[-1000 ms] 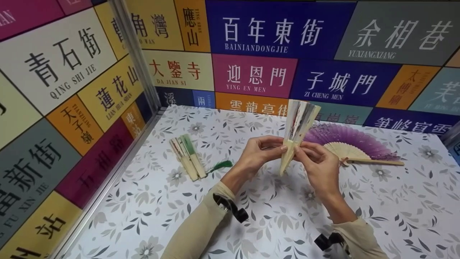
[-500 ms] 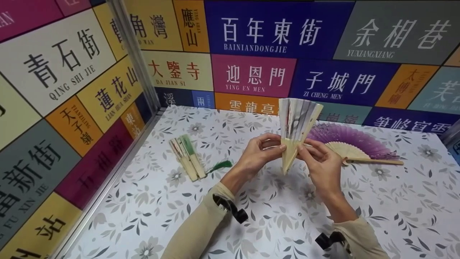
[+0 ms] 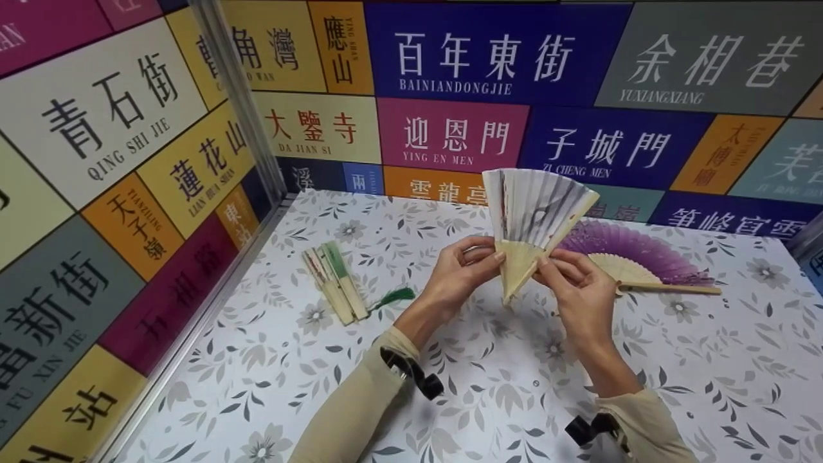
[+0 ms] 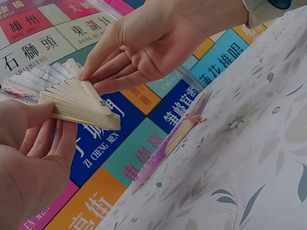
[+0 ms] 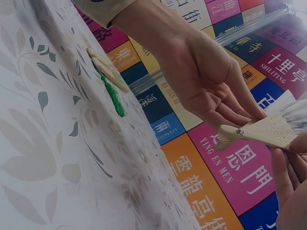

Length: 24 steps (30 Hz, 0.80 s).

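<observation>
A partly spread folding fan (image 3: 537,209), white and grey pleats on pale ribs, is held upright above the table between both hands. My left hand (image 3: 458,273) pinches its left outer rib between thumb and fingers. The right outer rib is pinched by my right hand (image 3: 582,296). In the left wrist view the ribs (image 4: 79,98) splay out from the pivot end. The right wrist view shows a metal rivet (image 5: 240,131) at that end and small cut-out holes in the ribs.
An opened purple fan (image 3: 633,247) lies behind my right hand, partly hidden by it. Two folded fans (image 3: 336,283) lie at the left, with a green tassel (image 3: 395,295) beside them. Sign-covered panels (image 3: 450,132) stand behind and left of the flower-patterned tabletop (image 3: 501,411).
The held fan has spread from a narrow wedge to a wider one. My hands have moved slightly apart, keeping their pinch on its outer ribs. The fans on the table stay put.
</observation>
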Motion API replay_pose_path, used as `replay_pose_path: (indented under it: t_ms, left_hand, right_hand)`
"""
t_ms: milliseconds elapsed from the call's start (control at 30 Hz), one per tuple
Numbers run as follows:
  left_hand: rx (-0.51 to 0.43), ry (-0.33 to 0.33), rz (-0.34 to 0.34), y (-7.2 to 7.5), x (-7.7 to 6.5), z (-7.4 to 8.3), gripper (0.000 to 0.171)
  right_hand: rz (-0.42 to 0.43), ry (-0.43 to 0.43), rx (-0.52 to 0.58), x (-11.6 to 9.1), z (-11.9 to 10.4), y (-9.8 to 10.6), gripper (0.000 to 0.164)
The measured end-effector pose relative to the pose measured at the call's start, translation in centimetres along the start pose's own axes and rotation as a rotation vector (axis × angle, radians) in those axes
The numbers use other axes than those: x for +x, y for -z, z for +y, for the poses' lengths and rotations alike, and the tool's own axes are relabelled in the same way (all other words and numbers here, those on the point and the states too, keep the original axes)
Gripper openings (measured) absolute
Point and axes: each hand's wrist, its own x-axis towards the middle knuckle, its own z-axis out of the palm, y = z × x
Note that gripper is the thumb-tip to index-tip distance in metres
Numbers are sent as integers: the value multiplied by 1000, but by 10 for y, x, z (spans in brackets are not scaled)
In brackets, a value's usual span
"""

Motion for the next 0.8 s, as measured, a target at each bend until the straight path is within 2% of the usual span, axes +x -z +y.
replay_pose_path:
  t_ms: [267,533,800]
  left_hand:
    - [-75,-18,46,0,2,-2,28]
    - [-99,-25,57,1,3,-2,30]
    - [-126,-50,99,1,5,-4,28]
  right_hand:
    - [11,-21,87,2,1,1,37]
    - [20,-32,125,3,1,0,36]
    - [39,-41,190,3,1,0,35]
